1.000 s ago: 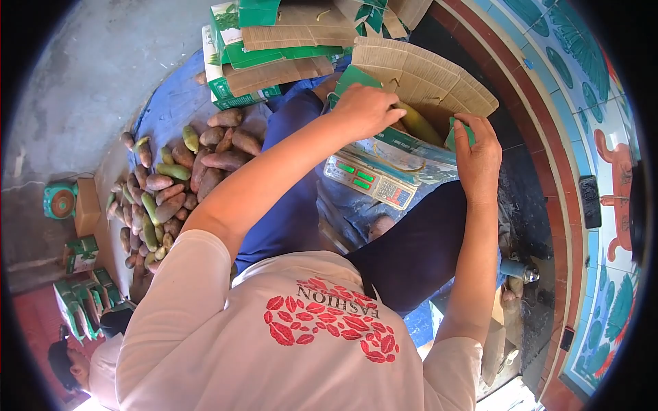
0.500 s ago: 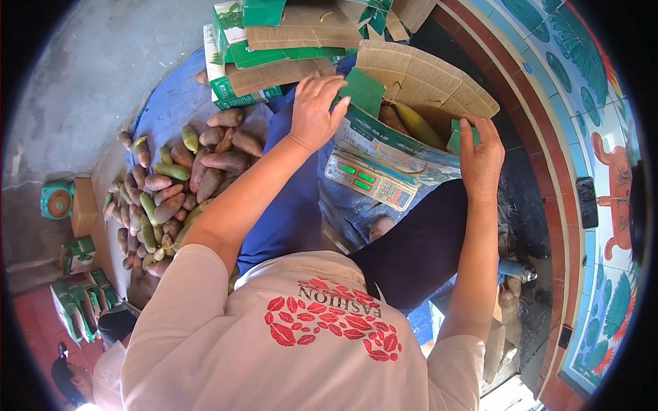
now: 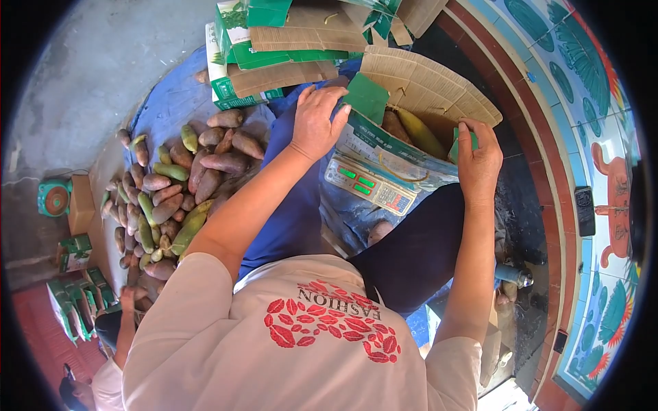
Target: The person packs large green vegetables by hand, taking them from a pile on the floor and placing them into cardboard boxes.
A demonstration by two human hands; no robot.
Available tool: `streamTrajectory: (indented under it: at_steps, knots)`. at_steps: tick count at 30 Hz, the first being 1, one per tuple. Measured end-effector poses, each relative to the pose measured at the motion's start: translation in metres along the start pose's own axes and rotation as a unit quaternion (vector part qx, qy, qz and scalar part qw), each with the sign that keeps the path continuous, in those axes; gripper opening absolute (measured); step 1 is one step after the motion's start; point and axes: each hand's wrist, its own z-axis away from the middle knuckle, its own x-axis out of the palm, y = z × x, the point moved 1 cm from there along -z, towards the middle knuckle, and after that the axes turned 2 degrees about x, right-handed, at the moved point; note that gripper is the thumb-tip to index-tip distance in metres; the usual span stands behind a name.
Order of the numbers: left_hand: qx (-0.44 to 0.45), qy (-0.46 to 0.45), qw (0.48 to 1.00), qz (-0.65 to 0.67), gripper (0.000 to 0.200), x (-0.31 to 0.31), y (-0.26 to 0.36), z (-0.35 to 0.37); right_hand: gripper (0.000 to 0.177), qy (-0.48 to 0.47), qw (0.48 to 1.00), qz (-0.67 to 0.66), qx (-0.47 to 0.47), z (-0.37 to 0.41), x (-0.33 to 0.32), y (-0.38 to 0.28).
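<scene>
A cardboard box (image 3: 384,147) with green printing stands open on a digital scale (image 3: 367,183) between my knees. Inside lie a yellow-green long vegetable (image 3: 419,131) and a reddish-brown one (image 3: 395,127). My left hand (image 3: 317,122) is at the box's left side, fingers curved over the edge by the green flap (image 3: 367,96), thumb at the front corner. On the opposite side my right hand (image 3: 479,159) pinches the small green flap (image 3: 455,145), its thumb inside. The tall back flap (image 3: 428,79) stands up. Green digits glow on the scale.
To the left, a heap of reddish-brown and green long vegetables (image 3: 166,194) covers a blue sheet (image 3: 171,96). Stacked flattened cartons (image 3: 288,75) sit beyond my left hand. A tiled wall (image 3: 596,130) curves along the right. Another person (image 3: 110,383) is at lower left.
The box's back flap and rim sit slightly lower in view, and my right hand has shifted down a little with them. At lower left, the other person's arm has come up into view.
</scene>
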Motion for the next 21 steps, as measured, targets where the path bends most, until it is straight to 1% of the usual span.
streamTrajectory:
  at_steps: [5,15,17,19,21]
  knots:
    - [-0.002,-0.02,1.0,0.0,0.028,-0.001,0.003,0.001,0.01,0.014,1.0,-0.015,-0.006,-0.003,0.001,-0.003]
    - [0.025,-0.058,0.998,0.003,0.036,-0.002,0.014,-0.005,0.012,0.061,0.996,-0.059,0.023,-0.023,0.0,0.003]
    - [0.029,-0.066,0.997,-0.003,0.04,-0.001,0.014,-0.006,0.012,0.074,0.997,-0.026,-0.008,-0.031,0.002,0.014]
    - [0.034,-0.074,0.997,-0.009,0.042,-0.002,0.016,-0.006,0.012,0.084,0.995,0.042,-0.044,-0.037,0.005,0.028]
    - [0.035,-0.078,0.996,-0.015,0.044,0.001,0.014,-0.004,0.014,0.084,0.993,0.077,-0.039,-0.04,0.017,0.05]
